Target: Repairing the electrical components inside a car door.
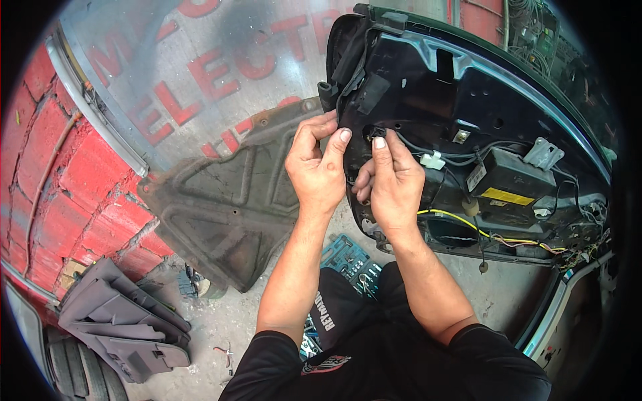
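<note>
The right hand [396, 180] pinches a small black part [377, 132] between its thumb and finger. The black part sits at a round hole in a big dark car panel [448, 93], near the panel's left edge. The other fingers of this hand curl in under the thumb. The left hand [319, 164] is just beside it, at that same edge. Its thumb points up and its fingers bend toward the edge, but I cannot tell if they pinch anything.

To the right of the right hand, grey cables [461, 160] run over the panel, next to a white plug [433, 160]. Further right is a black box [511, 179] with a yellow label. Below the box, a yellow wire [461, 218] bends across the panel toward a bunch of thin wires.

To the left of the hands, a big dark board [227, 184] with raised ridges stands tilted. Behind it is a shiny metal sheet [261, 43] with red letters. Below the hands, a blue tool case [346, 252] lies open near the person's legs. Red-handled pliers [228, 354] lie on the grey floor [200, 381]. At the far left, grey panels [130, 327] lean together by tires [77, 367], near a red brick wall [87, 194].
</note>
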`<action>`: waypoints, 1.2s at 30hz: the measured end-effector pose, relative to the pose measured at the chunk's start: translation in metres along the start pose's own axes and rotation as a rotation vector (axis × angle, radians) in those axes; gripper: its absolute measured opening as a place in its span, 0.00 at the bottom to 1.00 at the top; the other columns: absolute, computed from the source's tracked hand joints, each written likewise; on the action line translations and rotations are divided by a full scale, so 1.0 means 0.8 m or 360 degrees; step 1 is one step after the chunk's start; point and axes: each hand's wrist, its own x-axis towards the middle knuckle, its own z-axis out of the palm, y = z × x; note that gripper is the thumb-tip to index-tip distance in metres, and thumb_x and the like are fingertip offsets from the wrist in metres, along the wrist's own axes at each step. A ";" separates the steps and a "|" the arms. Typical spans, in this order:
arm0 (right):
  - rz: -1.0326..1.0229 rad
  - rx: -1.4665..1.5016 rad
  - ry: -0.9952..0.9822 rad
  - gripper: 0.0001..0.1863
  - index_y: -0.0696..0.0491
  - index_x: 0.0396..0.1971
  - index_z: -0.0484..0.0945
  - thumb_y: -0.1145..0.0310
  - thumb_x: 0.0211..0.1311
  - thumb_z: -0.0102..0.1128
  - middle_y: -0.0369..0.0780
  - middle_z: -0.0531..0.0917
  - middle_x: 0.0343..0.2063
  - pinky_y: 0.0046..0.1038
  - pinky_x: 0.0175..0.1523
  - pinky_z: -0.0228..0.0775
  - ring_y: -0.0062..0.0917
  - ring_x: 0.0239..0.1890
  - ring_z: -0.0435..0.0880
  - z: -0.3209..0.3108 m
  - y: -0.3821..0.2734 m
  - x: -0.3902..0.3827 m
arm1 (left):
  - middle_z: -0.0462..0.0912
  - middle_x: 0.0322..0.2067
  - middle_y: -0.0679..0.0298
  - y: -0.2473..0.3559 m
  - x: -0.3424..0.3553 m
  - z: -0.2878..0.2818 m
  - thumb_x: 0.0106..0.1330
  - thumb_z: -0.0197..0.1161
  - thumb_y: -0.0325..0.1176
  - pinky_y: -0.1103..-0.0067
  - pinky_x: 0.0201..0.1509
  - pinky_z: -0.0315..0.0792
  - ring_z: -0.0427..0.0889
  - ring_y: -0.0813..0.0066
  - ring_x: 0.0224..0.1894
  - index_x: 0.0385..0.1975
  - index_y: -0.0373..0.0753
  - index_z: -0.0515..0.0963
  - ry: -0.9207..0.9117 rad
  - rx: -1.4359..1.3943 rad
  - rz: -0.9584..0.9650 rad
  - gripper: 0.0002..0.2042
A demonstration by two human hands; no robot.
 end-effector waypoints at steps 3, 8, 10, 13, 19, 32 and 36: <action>-0.0170 -0.0252 0.0171 0.21 0.63 0.67 0.78 0.66 0.84 0.57 0.35 0.82 0.17 0.20 0.21 0.71 0.12 0.16 0.78 0.001 0.012 -0.003 | 0.87 0.52 0.57 0.005 -0.002 0.008 0.73 0.71 0.22 0.79 0.60 0.79 0.84 0.75 0.53 0.46 0.29 0.83 0.0045 -0.0216 -0.0084 0.07; -0.0099 -0.0366 0.0154 0.19 0.62 0.65 0.80 0.71 0.81 0.59 0.41 0.91 0.27 0.22 0.29 0.80 0.17 0.25 0.88 -0.014 0.011 -0.007 | 0.84 0.57 0.51 0.006 -0.018 0.020 0.68 0.76 0.27 0.71 0.62 0.79 0.84 0.67 0.56 0.60 0.28 0.77 0.0060 0.0207 0.0032 0.23; -0.0314 -0.0502 0.0196 0.19 0.62 0.64 0.81 0.72 0.80 0.59 0.45 0.92 0.34 0.25 0.36 0.83 0.22 0.33 0.92 -0.026 0.022 -0.010 | 0.81 0.57 0.43 0.003 -0.025 0.023 0.54 0.83 0.34 0.63 0.64 0.77 0.83 0.48 0.58 0.70 0.25 0.68 0.0053 0.0722 0.0266 0.44; -0.0687 -0.0652 0.0169 0.17 0.63 0.58 0.84 0.78 0.73 0.62 0.53 0.91 0.49 0.30 0.49 0.85 0.35 0.46 0.95 -0.054 0.011 -0.029 | 0.79 0.58 0.40 0.025 -0.017 0.042 0.53 0.84 0.36 0.60 0.65 0.76 0.82 0.44 0.57 0.71 0.22 0.65 -0.0001 0.1020 0.0417 0.47; -0.1811 -0.1254 0.0074 0.17 0.59 0.47 0.89 0.81 0.56 0.68 0.40 0.86 0.30 0.33 0.42 0.76 0.33 0.32 0.83 -0.112 -0.109 0.018 | 0.83 0.49 0.41 0.035 -0.004 0.040 0.56 0.82 0.36 0.59 0.55 0.80 0.82 0.43 0.48 0.71 0.18 0.63 -0.0040 0.1334 0.0662 0.47; -0.2050 -0.2144 0.0402 0.22 0.47 0.58 0.87 0.61 0.64 0.73 0.41 0.85 0.53 0.41 0.66 0.67 0.39 0.58 0.81 -0.145 -0.177 0.112 | 0.87 0.44 0.50 0.038 0.003 0.051 0.54 0.82 0.33 0.65 0.50 0.82 0.87 0.54 0.44 0.65 0.28 0.74 -0.0046 0.1389 0.0651 0.37; -0.1875 -0.2265 0.0371 0.24 0.46 0.60 0.87 0.52 0.68 0.71 0.48 0.84 0.55 0.43 0.69 0.65 0.41 0.60 0.80 -0.143 -0.187 0.111 | 0.84 0.42 0.48 0.041 0.000 0.055 0.55 0.81 0.32 0.61 0.50 0.80 0.83 0.48 0.45 0.66 0.23 0.71 -0.0064 0.1403 0.0592 0.39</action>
